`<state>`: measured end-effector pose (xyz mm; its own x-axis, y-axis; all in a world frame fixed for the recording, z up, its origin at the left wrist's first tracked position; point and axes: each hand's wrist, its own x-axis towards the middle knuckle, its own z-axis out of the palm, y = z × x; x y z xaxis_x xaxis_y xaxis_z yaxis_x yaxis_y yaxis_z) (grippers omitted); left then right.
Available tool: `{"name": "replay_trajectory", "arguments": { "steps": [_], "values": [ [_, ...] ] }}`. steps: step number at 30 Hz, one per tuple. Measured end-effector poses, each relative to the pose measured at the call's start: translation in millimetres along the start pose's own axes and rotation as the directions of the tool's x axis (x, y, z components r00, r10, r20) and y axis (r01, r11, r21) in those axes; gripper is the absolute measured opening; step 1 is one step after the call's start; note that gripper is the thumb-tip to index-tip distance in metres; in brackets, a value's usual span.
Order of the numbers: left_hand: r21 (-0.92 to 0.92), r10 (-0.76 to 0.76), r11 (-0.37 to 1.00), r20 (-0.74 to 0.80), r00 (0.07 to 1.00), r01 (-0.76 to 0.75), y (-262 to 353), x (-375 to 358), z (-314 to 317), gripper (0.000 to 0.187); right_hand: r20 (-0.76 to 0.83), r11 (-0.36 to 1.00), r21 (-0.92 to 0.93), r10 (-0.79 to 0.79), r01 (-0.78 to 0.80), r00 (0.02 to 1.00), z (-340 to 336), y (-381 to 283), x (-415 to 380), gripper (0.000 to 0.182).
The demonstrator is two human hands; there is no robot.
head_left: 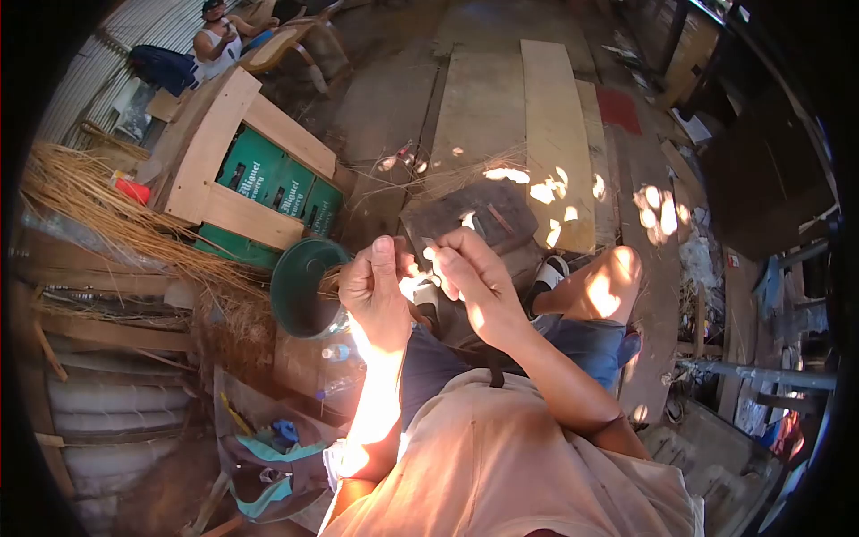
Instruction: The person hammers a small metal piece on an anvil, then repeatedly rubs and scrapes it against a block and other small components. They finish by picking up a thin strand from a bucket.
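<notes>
My left hand (376, 285) is raised in front of my chest, its fingers curled in and the thumb up. Close beside it, with a small gap, my right hand (479, 282) has thumb and forefinger pressed together. Whatever is pinched in either hand is too thin or too hidden to make out. Left of my left hand stands a dark green bucket (284, 285). A bundle of long tan sticks (98, 201) lies at the left, its ends reaching toward the bucket. On the floor beyond my hands sits a dark block (514, 215) with thin strands around it.
Green crates (255, 170) with printed lettering sit inside a wooden frame (210, 148) at the upper left. A pale board (550, 116) lies on the floor ahead. A clear bottle (336, 353) is near my left forearm. Another person (215, 45) sits at the far left.
</notes>
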<state>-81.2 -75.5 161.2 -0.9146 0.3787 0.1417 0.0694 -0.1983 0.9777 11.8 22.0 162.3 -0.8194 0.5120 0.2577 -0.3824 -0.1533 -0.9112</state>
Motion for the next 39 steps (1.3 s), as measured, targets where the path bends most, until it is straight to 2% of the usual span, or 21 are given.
{"name": "replay_trajectory", "arguments": {
  "steps": [1, 3, 4, 5, 6, 11, 13, 15, 17, 24, 26, 30, 32, 33, 35, 37, 39],
  "values": [
    [-0.072, 0.031, 0.997, -0.015, 0.999, -0.032, -0.9, -0.6, 3.7, 0.024, -0.008, 1.000, -0.003, 0.003, -0.003, 1.000, 3.6, -4.6, -0.2, 0.010],
    [-0.141, 0.058, 0.988, -0.031, 0.998, -0.062, -1.4, -1.0, 4.8, 0.022, 0.030, 0.981, 0.174, 0.084, -0.088, 0.996, 10.6, -12.1, 0.0, 0.010],
    [-0.228, 0.084, 0.970, -0.003, 0.996, -0.083, -1.0, 0.3, 5.0, 0.021, 0.015, 0.979, 0.204, 0.002, -0.005, 1.000, 14.3, -2.6, 1.3, 0.010],
    [-0.314, 0.112, 0.944, 0.022, 0.993, -0.100, -0.5, 1.3, 5.0, 0.020, 0.012, 0.979, 0.203, 0.001, -0.003, 1.000, 13.8, -0.7, 2.2, 0.010],
    [-0.315, 0.111, 0.944, 0.023, 0.994, -0.098, 0.3, 1.9, 4.7, 0.020, 0.029, 0.974, 0.225, 0.023, -0.029, 0.999, 13.6, 0.5, 3.1, 0.009],
    [-0.240, 0.124, 0.963, -0.012, 0.992, -0.123, -5.5, 9.9, -3.0, 0.021, 0.026, 0.967, 0.220, 0.128, -0.131, 0.991, 18.6, -3.6, 5.1, 0.005],
    [-0.202, 0.115, 0.973, -0.004, 0.993, -0.114, -3.5, 9.1, -5.3, 0.023, 0.051, 0.923, 0.317, 0.211, -0.216, 0.976, 23.8, -10.0, 5.2, 0.005],
    [-0.164, 0.105, 0.981, 0.006, 0.995, -0.102, -4.2, 8.3, -6.9, 0.025, 0.074, 0.935, 0.285, 0.199, -0.212, 0.977, 25.3, -9.2, 4.4, 0.006],
    [-0.053, 0.153, 0.987, -0.021, 0.988, -0.154, -6.5, 8.4, -8.2, 0.028, 0.098, 0.945, 0.252, 0.187, -0.206, 0.977, 26.5, -9.6, 4.7, 0.006],
    [-0.106, 0.219, 0.970, -0.017, 0.976, -0.219, -5.7, 3.8, -7.1, 0.029, 0.046, 0.952, 0.160, 0.256, -0.260, 0.966, 29.0, -8.9, 6.5, 0.006],
    [0.031, 0.246, 0.969, -0.025, 0.969, -0.246, -6.5, 1.8, -9.2, 0.028, 0.016, 0.955, 0.151, 0.254, -0.253, 0.967, 27.8, -7.5, 6.1, 0.004],
    [0.020, 0.262, 0.965, -0.008, 0.965, -0.261, -14.2, 4.6, -10.2, 0.031, 0.107, 0.954, 0.175, 0.228, -0.244, 0.968, 24.1, -6.7, 6.3, 0.008],
    [-0.330, 0.083, 0.942, 0.051, 0.995, -0.062, -11.7, 8.1, -10.1, 0.031, 0.123, 0.941, 0.180, 0.269, -0.288, 0.955, 24.4, -7.6, 3.5, 0.009],
    [-0.323, 0.117, 0.941, 0.049, 0.992, -0.095, -8.3, 11.9, -11.8, 0.031, 0.115, 0.939, 0.155, 0.292, -0.308, 0.949, 24.2, -10.6, 4.7, 0.009],
    [-0.520, 0.164, 0.854, 0.252, 0.954, -0.009, -3.2, 11.0, -20.4, 0.032, 0.166, 0.863, 0.333, 0.342, -0.379, 0.925, 20.4, 4.7, 4.5, 0.008],
    [-0.549, 0.156, 0.833, 0.359, 0.920, 0.073, -1.1, 8.1, -26.1, 0.026, 0.221, 0.780, 0.476, 0.341, -0.407, 0.914, 22.1, 0.5, 6.1, 0.009],
    [-0.612, 0.122, 0.782, 0.336, 0.934, 0.118, 1.8, 7.4, -24.5, 0.020, 0.214, 0.786, 0.454, 0.361, -0.420, 0.908, 23.8, -2.7, 7.1, 0.009]
  ]
}}
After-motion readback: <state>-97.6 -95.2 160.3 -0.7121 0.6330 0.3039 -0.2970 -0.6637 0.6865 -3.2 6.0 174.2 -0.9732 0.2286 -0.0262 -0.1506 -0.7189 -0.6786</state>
